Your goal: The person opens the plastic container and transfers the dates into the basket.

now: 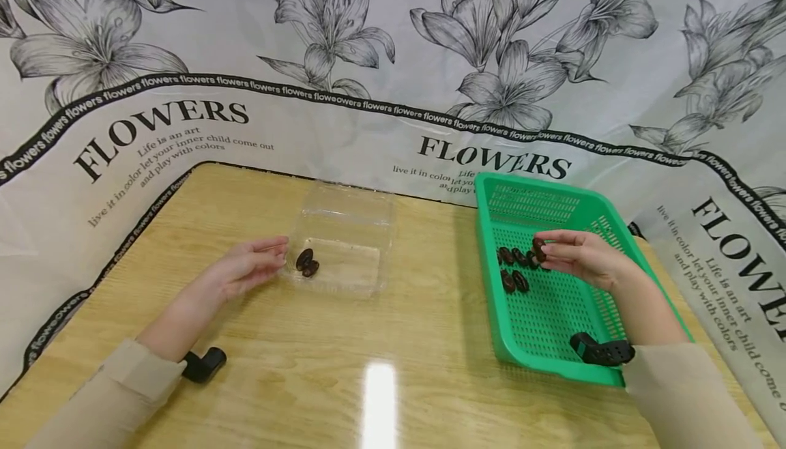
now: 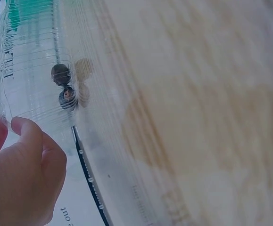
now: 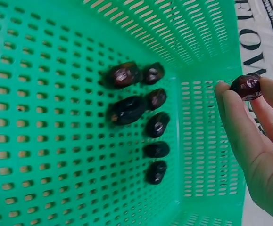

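Over the green plastic basket (image 1: 505, 340), my right hand (image 1: 580, 258) pinches a dark brown, glossy date (image 3: 246, 87) between thumb and fingertips. Several more dates (image 3: 158, 125) lie on the basket's floor, some in a row near one wall. My left hand (image 1: 248, 268) is at the left side of an open clear plastic box (image 1: 346, 268). Its thumb and forefinger pinch the box's thin edge, as the left wrist view shows. Two dates (image 2: 61, 74) sit touching each other inside the box, near its left side.
Box and basket stand apart on a wood-grain table (image 1: 430, 312). A white cloth printed with flowers (image 1: 344, 128) hangs behind and around the table. Black wrist-worn devices (image 1: 603, 351) sit at both wrists; the right one is over the basket's near end.
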{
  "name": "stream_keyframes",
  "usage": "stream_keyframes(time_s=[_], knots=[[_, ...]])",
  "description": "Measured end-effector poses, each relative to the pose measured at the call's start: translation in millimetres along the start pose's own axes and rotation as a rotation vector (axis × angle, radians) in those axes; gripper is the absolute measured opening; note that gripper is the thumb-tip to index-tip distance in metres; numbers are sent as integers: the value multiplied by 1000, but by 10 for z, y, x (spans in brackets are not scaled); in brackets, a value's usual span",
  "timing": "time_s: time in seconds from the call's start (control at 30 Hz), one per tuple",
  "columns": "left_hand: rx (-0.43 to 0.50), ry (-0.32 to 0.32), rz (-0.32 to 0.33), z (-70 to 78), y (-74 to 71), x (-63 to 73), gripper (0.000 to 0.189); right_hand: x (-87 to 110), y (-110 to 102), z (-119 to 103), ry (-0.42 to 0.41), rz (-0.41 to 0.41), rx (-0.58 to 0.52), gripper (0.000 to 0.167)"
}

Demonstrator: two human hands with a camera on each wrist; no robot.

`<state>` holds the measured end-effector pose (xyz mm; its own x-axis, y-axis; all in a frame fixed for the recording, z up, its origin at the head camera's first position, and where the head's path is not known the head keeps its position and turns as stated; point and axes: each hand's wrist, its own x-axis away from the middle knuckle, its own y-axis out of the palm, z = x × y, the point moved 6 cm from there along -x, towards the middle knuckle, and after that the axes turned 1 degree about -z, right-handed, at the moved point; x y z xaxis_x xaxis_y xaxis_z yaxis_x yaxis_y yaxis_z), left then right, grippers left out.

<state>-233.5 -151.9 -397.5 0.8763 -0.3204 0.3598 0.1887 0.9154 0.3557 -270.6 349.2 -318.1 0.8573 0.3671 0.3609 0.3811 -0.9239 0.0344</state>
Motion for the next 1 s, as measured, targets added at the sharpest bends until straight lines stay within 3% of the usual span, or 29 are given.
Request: stream_keyframes(time_s=[0.33, 1.0], knots=[[3, 8, -7, 15, 9, -9, 65, -53, -84, 86, 37, 44, 147, 21], [-2, 11, -5, 21, 8, 9, 65, -105, -104, 334, 144, 29, 386, 56]])
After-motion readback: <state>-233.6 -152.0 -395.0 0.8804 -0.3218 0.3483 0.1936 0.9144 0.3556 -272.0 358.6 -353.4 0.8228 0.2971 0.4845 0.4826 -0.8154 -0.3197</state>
